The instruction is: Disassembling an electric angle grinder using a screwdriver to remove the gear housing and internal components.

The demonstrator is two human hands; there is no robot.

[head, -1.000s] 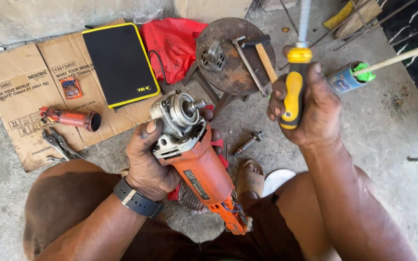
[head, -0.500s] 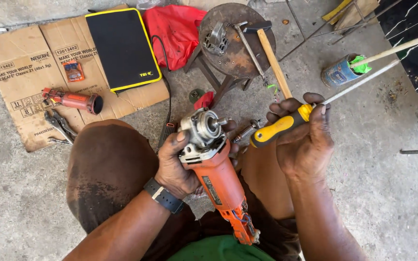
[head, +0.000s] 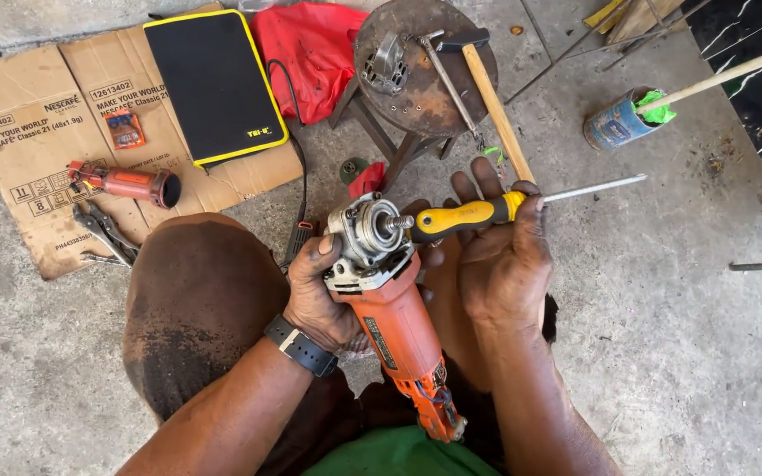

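Note:
My left hand (head: 315,295) grips the neck of an orange angle grinder (head: 394,322), whose bare metal gear head and threaded spindle (head: 372,231) point up and away from me. My right hand (head: 504,260) holds a screwdriver with a yellow and black handle (head: 465,214) lying sideways; the handle's butt sits right beside the spindle and the steel shaft (head: 593,189) points right. The grinder's tail with loose wires rests over my lap.
A flattened cardboard sheet (head: 19,115) carries a black yellow-edged case (head: 213,84), a red cylindrical part (head: 125,183) and pliers (head: 108,234). A round rusty metal stool (head: 425,70) holds a hammer (head: 487,88). A tin can (head: 615,128), a red bag (head: 310,48), concrete floor.
My right hand swung the screwdriver from upright to lying sideways and brought its handle down next to the grinder's spindle. The grinder shifted toward the middle of my lap.

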